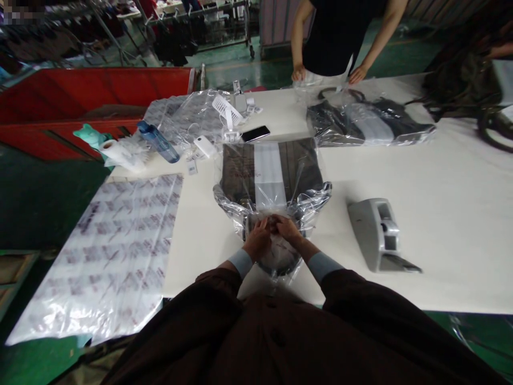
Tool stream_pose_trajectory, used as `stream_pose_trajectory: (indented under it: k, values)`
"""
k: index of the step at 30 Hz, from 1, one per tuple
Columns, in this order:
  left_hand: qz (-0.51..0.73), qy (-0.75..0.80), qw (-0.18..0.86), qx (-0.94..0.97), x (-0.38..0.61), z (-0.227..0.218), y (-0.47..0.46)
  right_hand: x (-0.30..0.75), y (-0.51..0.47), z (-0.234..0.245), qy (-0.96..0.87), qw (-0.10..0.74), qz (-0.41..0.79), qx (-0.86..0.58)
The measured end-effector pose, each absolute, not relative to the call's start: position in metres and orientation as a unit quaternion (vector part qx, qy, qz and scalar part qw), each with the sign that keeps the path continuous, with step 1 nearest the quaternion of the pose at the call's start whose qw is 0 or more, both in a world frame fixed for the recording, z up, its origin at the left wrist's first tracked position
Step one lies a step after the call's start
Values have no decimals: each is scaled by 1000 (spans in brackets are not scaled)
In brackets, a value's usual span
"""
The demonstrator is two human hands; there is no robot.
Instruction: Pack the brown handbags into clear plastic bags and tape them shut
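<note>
- left hand [256,240] and right hand [289,230] nearly closed, side by side, fingers pinching the gathered end of a clear plastic bag [244,200];
- bag held a folded dark garment [238,171], flat on the white table [441,256]; long axis pointed straight ahead, gathered end toward the person;
- silver tape dispenser [374,232] stood to the right, well apart;
- co-worker's hands [358,75] were across the table.

The hands [271,235] hide the mouth of the plastic bag [236,200], so their grip cannot be seen; the top edge cuts off the co-worker [334,32], and the small tag's [192,167] print is unreadable.
</note>
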State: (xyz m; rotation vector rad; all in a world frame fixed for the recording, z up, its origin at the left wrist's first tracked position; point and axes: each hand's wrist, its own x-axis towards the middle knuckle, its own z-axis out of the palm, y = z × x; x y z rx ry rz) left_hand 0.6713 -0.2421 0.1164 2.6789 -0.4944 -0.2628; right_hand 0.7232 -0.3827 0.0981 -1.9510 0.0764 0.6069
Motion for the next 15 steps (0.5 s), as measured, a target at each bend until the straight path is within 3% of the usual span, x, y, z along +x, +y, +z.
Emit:
stream_pose_trajectory:
  k: [6, 9, 12, 15]
  values:
    - [-104, -173, 143, 969, 674, 117, -247, 719, -374, 122, 43, 529, 257, -807]
    - [-106, -184, 133, 968, 674, 120, -248, 709, -423, 164, 26, 511, 169, -842]
    - [-98, -203, 120, 967, 673, 121, -247, 692, -528, 207, 33, 373, -30, -927]
    - [-88, -211, 104, 968, 674, 119, -247, 666, -635, 230, 219, 264, -13, -939]
